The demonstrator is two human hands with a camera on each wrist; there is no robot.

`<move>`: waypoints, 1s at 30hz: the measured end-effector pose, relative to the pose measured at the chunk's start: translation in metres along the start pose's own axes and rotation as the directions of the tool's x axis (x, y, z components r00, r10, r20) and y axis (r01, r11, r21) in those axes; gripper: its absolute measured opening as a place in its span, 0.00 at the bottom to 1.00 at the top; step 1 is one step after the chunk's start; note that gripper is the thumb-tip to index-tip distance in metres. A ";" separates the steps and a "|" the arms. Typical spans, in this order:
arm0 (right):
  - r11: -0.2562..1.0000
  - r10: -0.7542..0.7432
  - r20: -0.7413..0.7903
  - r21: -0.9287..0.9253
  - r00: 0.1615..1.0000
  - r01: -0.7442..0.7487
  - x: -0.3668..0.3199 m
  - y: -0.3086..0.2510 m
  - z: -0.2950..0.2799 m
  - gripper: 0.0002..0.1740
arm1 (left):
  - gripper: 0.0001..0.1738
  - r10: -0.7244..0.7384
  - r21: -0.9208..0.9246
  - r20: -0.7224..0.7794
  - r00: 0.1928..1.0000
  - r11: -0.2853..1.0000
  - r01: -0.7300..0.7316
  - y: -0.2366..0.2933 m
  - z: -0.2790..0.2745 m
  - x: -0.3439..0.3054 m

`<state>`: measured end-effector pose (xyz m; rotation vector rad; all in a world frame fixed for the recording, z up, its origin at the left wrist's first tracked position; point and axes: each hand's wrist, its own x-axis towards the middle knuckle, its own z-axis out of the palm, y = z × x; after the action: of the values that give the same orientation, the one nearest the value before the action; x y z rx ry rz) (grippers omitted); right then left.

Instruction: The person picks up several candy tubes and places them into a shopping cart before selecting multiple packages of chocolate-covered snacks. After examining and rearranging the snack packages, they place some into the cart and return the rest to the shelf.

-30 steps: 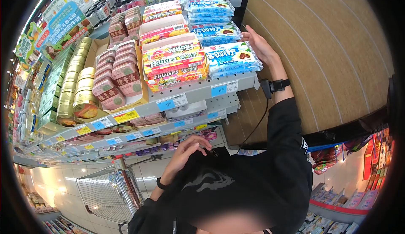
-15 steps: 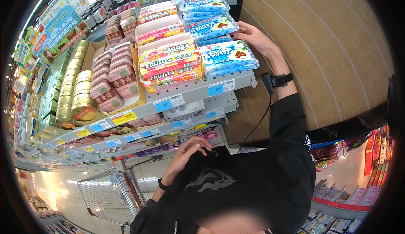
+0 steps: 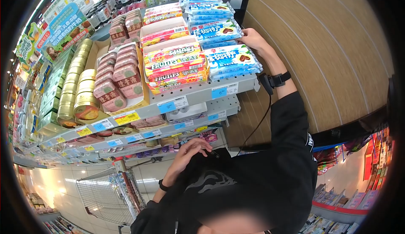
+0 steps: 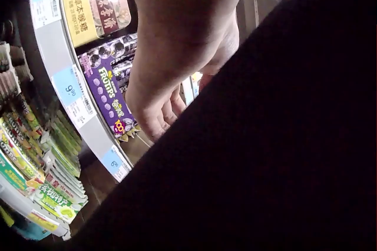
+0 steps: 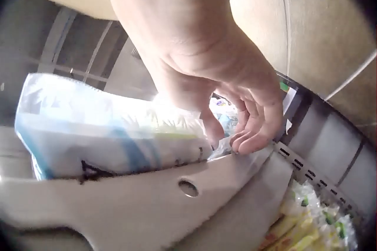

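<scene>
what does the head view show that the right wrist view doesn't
Head only: the left hand, the shopping cart, the gold tins and the red-and-yellow Frutips boxes.
Right wrist only: the round hole in the metal panel, and yellowish packets lower down.
Both: the right hand and blue-and-white packs.

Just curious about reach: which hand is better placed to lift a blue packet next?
Right, probably: the right hand pinches a blue packet at its edge; the left hand is lower, away from it.
</scene>
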<state>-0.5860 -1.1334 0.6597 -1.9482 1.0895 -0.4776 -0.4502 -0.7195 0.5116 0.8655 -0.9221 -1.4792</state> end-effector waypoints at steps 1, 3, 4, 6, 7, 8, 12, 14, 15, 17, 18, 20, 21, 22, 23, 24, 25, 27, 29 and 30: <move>0.994 -0.047 -0.026 0.100 0.999 0.049 0.000 0.004 0.000 0.19 | 0.15 0.008 -0.016 0.024 1.000 1.000 -0.007 -0.003 -0.004 0.000; 0.976 -0.087 -0.055 0.197 0.995 0.096 0.003 0.013 0.002 0.19 | 0.14 0.014 -0.034 0.048 0.999 0.999 -0.012 -0.004 -0.005 0.001; 0.962 -0.069 -0.011 0.263 0.998 0.069 0.008 0.018 0.002 0.19 | 0.14 0.012 -0.033 0.050 0.999 0.999 -0.010 -0.003 -0.005 0.001; 0.945 -0.051 0.030 0.325 0.998 0.039 0.006 0.017 0.002 0.19 | 0.14 0.009 -0.031 0.056 0.998 0.999 -0.007 -0.003 -0.006 0.003; 0.958 -0.096 0.018 0.275 0.995 0.088 0.002 0.013 0.003 0.18 | 0.14 0.003 -0.032 0.060 0.998 0.999 -0.002 -0.004 -0.006 0.004; 0.965 -0.141 0.009 0.223 0.990 0.135 -0.001 0.011 0.003 0.17 | 0.14 -0.003 -0.033 0.064 0.998 0.999 0.005 -0.004 -0.006 0.004; 0.961 -0.250 -0.015 0.120 0.968 0.250 -0.002 0.015 -0.002 0.12 | 0.14 -0.013 -0.030 0.070 0.997 0.999 0.015 -0.003 -0.006 0.007; 0.960 -0.247 0.011 0.135 0.969 0.243 -0.002 0.015 -0.005 0.11 | 0.14 -0.014 -0.007 0.076 0.997 1.000 0.015 -0.004 -0.007 0.008; 0.959 -0.248 0.036 0.150 0.968 0.240 -0.003 0.016 -0.005 0.11 | 0.14 -0.018 -0.008 0.075 0.997 1.000 0.019 -0.004 -0.007 0.007; 0.951 -0.271 0.034 0.160 0.962 0.263 -0.005 0.017 -0.006 0.10 | 0.13 -0.012 -0.017 0.076 0.997 1.000 0.014 -0.004 -0.006 0.008; 0.942 -0.299 0.032 0.169 0.954 0.289 -0.004 0.017 -0.006 0.10 | 0.13 -0.010 -0.015 0.071 0.997 1.000 0.012 -0.003 -0.007 0.008; 0.940 -0.307 0.048 0.170 0.951 0.295 -0.001 0.021 -0.010 0.10 | 0.13 -0.020 -0.006 0.063 0.998 1.000 0.021 -0.002 -0.008 0.006; 0.940 -0.310 0.060 0.168 0.949 0.297 0.001 0.022 -0.012 0.10 | 0.13 -0.018 -0.006 0.057 0.998 1.000 0.018 -0.003 -0.009 0.005; 0.939 -0.314 0.066 0.169 0.947 0.300 0.001 0.024 -0.015 0.10 | 0.13 -0.015 -0.010 0.049 0.999 1.000 0.016 -0.003 -0.010 0.004; 0.947 -0.292 0.078 0.163 0.953 0.276 0.001 0.026 -0.018 0.09 | 0.13 -0.012 -0.015 0.041 0.999 1.000 0.013 -0.004 -0.010 0.003; 0.955 -0.269 0.092 0.153 0.959 0.253 0.000 0.026 -0.019 0.09 | 0.13 -0.007 -0.019 0.032 0.999 1.000 0.007 -0.004 -0.011 0.003; 0.944 -0.289 0.072 0.191 0.955 0.271 0.001 0.027 -0.016 0.09 | 0.13 -0.003 -0.018 0.029 1.000 1.000 0.004 -0.004 -0.012 0.002; 0.944 -0.290 0.082 0.187 0.954 0.271 0.001 0.028 -0.015 0.10 | 0.13 -0.001 -0.021 0.022 1.000 1.000 0.001 -0.005 -0.012 0.002; 0.945 -0.288 0.079 0.186 0.954 0.270 -0.003 0.026 -0.015 0.10 | 0.14 -0.018 -0.010 0.038 0.999 1.000 0.018 -0.005 -0.011 0.005; 0.934 -0.313 0.119 0.220 0.942 0.282 -0.005 0.021 -0.013 0.10 | 0.14 -0.019 -0.008 0.041 0.999 1.000 0.020 -0.005 -0.011 0.006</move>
<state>-0.6080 -1.1410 0.6502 -1.9410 0.6239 -0.5687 -0.4426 -0.7256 0.5020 0.8429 -0.9399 -1.5217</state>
